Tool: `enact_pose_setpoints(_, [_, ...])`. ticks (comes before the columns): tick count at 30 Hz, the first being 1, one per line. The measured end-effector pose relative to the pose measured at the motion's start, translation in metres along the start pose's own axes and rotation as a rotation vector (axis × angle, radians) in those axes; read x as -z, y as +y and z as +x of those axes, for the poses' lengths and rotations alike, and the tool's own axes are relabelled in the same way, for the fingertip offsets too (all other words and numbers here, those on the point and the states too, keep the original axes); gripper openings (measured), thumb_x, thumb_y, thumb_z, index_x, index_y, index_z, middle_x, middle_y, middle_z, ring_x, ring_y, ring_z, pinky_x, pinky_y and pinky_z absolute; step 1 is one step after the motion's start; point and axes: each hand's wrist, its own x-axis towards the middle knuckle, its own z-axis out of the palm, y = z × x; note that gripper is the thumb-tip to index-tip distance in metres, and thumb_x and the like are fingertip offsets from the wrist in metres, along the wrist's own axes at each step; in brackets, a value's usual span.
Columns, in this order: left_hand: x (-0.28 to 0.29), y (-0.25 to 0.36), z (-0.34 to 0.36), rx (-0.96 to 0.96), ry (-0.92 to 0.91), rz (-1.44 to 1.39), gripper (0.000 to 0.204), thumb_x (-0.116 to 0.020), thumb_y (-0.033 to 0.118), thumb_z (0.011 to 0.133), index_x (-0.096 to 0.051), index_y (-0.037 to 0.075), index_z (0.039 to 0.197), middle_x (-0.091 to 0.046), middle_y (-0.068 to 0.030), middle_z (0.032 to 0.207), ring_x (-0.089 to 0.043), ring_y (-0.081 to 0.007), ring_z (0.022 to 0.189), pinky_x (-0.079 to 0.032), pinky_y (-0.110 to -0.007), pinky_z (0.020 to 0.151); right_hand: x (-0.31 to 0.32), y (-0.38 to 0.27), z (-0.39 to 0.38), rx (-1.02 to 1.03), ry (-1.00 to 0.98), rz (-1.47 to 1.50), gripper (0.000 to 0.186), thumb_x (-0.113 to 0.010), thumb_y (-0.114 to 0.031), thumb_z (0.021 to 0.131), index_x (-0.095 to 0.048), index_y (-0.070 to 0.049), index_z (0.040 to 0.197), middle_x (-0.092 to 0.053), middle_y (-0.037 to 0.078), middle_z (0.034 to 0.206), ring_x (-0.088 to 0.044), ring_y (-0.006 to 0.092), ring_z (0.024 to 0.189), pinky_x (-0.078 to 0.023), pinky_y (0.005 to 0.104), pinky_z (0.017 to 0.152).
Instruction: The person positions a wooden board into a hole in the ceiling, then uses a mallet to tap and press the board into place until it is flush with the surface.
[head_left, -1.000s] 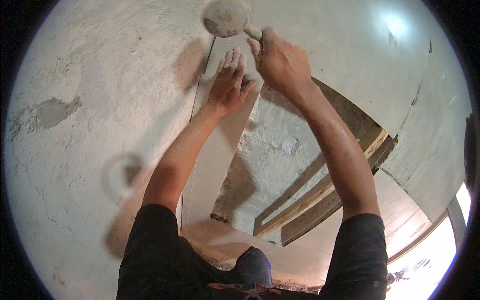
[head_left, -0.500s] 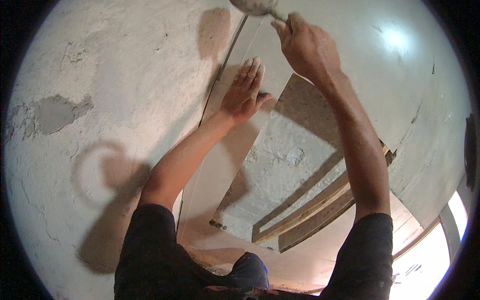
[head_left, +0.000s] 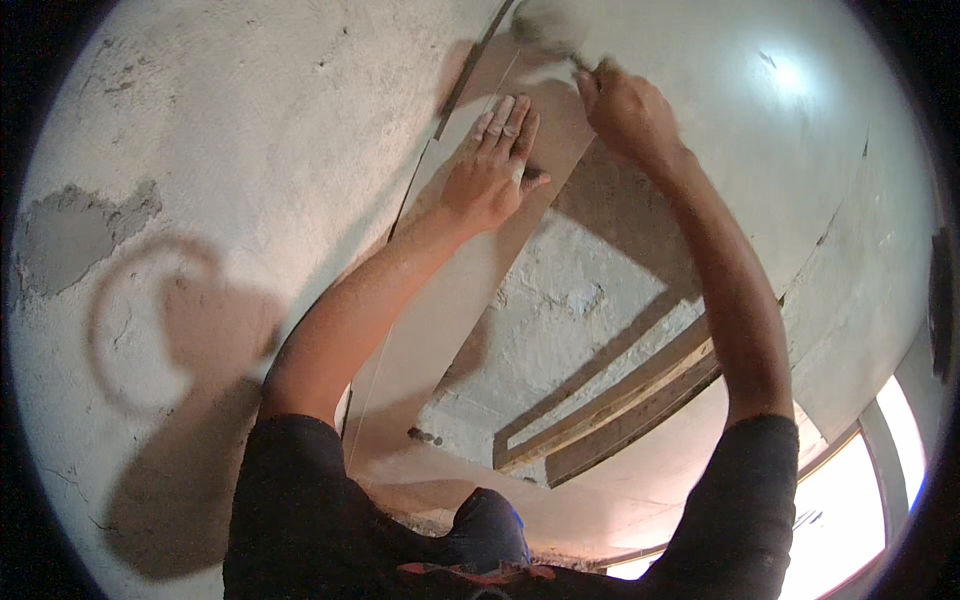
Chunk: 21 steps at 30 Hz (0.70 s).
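Note:
My left hand [head_left: 490, 180] lies flat, fingers stretched, against a pale panel strip [head_left: 425, 320] beside the rough wall. Higher and to the right, my right hand [head_left: 635, 115] is closed round the thin handle of a tool with a rounded grey head [head_left: 543, 28]. Motion blurs that head, so its exact kind is unclear. It is over the panel near the wall joint, beyond my left fingertips; I cannot tell whether it touches. A rectangular opening [head_left: 560, 300] in the panelling lies between my forearms, showing a rough grey surface behind.
Wooden battens [head_left: 610, 405] cross the opening's lower right part. The plastered wall [head_left: 230, 120] on the left carries a darker grey patch [head_left: 85, 235] and my shadow. A larger pale panel [head_left: 850, 130] with cracks spreads to the right. A bright window-like gap [head_left: 840, 510] shows at lower right.
The tool head and my right hand have shifted right and slightly down in the picture. My left hand stays flat on the panel. The whole view has shifted a little.

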Motion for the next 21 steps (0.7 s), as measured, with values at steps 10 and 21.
enact_pose_setpoints(10, [-0.005,-0.003,-0.001,0.033,-0.011,0.013,0.082,-0.064,0.039,0.096,-0.027,-0.006,0.153,-0.023,-0.0288,0.161,-0.022,-0.0471,0.149,-0.021,-0.056,0.122,0.024,-0.003,-0.032,-0.116,-0.154,-0.055,0.041,-0.052,-0.045,0.102,-0.056,-0.005,0.105,-0.07,0.024,0.084,-0.068,0.0472,0.082,-0.052,0.0562,0.07])
enact_pose_setpoints(21, [-0.002,-0.019,-0.003,0.034,-0.035,0.123,0.085,-0.057,0.047,0.098,-0.02,-0.003,0.156,-0.019,-0.0256,0.163,-0.022,-0.043,0.15,-0.02,-0.051,0.124,0.058,-0.019,-0.035,-0.166,-0.3,-0.069,0.041,-0.051,-0.044,0.104,-0.058,-0.003,0.108,-0.072,0.023,0.09,-0.071,0.0425,0.084,-0.054,0.0514,0.073])
